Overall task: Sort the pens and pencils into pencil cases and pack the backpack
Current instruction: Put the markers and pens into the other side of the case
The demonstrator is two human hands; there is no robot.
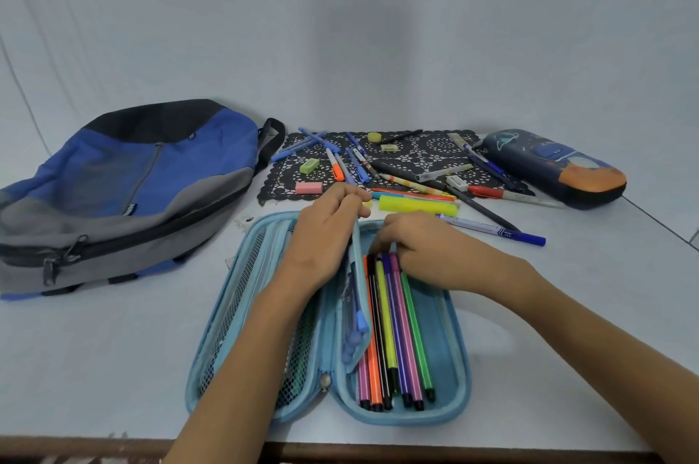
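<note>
While left hand (325, 236) pinches the oval case flap (355, 255), right hand (427, 249) fingers seemingly clamp slim striped markers (404, 327)

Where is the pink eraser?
In the head view the pink eraser lies at the near-left corner of the black lace mat, between the backpack and the left hand.

Top ends of coloured felt-tip pens (393, 331) hidden under right hand (427, 255); blue-grey fabric backpack (125, 195) cut by left edge.

A light blue case (462, 380) lies by a blue-grey-black backpack (151, 168) and black lace-patterned mat (427, 152).
</note>
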